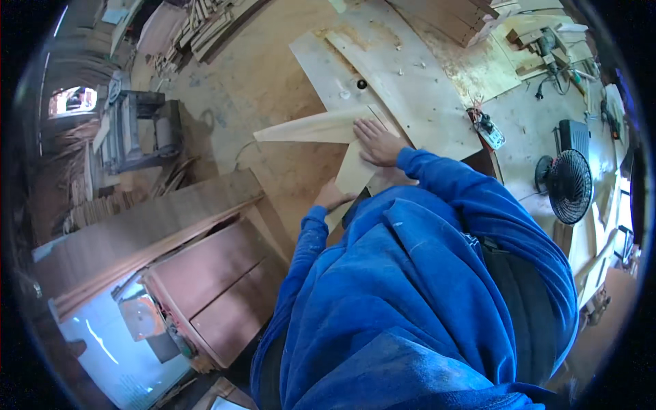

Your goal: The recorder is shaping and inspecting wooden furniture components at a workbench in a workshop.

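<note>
My right hand (374, 142) lies open, fingers stretched over pale thin wooden pieces. A long tapered piece (301, 130) points left under its fingertips, and another piece (354, 167) slants down below it, overlapping a larger pale sheet (430, 116) with a black round spot. My left hand (331, 196) is lower, beside the lower piece's edge near my body; its fingers are partly hidden, so their grip is unclear. An electrical tool or part (486, 128) with loose wires lies at the sheet's right edge.
A black fan (570, 186), grey case (574, 133) and green power tool (547, 48) are at right. A woodworking machine (133, 130) and wood stacks (195, 24) occupy the upper left. A wooden cabinet (215, 294), long board (143, 222) and glossy white panel (109, 342) fill the lower left.
</note>
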`<state>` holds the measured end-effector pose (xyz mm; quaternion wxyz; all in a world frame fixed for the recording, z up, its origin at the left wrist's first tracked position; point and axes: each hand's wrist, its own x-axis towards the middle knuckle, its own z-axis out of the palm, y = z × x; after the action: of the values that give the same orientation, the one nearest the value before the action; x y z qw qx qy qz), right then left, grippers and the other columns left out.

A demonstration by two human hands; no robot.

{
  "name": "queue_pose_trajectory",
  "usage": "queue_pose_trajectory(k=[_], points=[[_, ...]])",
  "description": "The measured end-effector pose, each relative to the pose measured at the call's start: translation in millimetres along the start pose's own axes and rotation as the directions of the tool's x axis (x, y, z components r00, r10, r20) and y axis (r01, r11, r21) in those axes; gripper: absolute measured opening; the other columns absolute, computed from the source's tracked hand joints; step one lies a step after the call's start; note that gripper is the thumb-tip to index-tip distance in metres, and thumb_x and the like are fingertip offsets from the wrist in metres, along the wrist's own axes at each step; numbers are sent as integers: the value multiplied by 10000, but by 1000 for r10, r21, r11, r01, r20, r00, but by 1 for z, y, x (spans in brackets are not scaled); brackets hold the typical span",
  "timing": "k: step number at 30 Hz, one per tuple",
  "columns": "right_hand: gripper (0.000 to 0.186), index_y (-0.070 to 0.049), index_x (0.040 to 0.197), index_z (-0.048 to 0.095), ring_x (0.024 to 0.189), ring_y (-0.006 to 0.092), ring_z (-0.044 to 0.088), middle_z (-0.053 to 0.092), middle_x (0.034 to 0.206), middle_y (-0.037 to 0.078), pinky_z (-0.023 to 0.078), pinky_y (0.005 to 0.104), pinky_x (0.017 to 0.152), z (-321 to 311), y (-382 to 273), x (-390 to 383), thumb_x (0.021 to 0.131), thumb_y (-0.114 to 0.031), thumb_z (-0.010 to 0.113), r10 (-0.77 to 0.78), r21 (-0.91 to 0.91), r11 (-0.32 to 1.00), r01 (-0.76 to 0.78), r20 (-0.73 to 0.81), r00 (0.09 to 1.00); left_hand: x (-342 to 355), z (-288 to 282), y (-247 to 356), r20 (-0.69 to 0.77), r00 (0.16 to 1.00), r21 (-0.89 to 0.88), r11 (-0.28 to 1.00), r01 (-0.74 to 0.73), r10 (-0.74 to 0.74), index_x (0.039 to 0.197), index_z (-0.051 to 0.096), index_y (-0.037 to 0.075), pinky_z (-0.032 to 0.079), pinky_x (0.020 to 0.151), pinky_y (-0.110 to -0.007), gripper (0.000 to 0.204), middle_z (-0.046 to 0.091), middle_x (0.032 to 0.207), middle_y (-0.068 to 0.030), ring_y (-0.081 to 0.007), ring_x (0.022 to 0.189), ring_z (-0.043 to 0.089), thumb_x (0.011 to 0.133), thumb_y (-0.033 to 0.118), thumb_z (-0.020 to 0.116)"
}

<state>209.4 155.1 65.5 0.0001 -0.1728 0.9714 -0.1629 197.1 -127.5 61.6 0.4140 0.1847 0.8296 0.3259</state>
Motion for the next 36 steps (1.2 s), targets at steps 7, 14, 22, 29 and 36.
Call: queue_pose_trajectory(k=[7,14,22,29,36], points=[[770,105,1465,377,1493,376,277,320,1573,280,187,452,1246,-11,-1,10,935,-445,479,93,35,995,-90,-116,989,59,-19,-45,96,993,-566,825,-1,67,1264,614,12,522,932,-389,630,665,1208,-100,-249,1103,635,803,394,813],[765,120,1433,419,1474,385,317,346,1554,296,211,455,1240,10,8,17,930,-454,473,138,60,990,-129,-191,972,141,-37,47,-223,903,-970,173,-169,-367,1226,634,-12,557,860,-384,439,665,1175,-97,-201,1003,653,895,237,780],[788,107,1479,353,1492,378,284,321,1573,282,186,453,1251,-1,21,48,930,-449,461,156,45,987,-151,-150,976,200,-47,20,-192,896,-939,342,-48,-401,1320,591,24,499,1008,-386,484,641,1300,-95,-228,1142,632,995,380,629],[783,112,1480,346,1496,377,273,319,1573,283,178,449,1256,0,28,58,927,-429,459,164,111,983,-149,-140,976,220,-47,-7,-360,844,-863,486,-139,-398,1315,602,16,500,986,-367,495,654,1284,-92,-218,1116,641,1001,399,615],[781,123,1470,356,1493,378,282,323,1567,294,189,448,1253,2,32,66,919,-419,469,133,103,988,-117,-171,976,215,-60,15,-254,862,-914,400,-66,-439,1312,605,23,511,977,-386,502,663,1266,-105,-243,1107,650,1006,421,597]])
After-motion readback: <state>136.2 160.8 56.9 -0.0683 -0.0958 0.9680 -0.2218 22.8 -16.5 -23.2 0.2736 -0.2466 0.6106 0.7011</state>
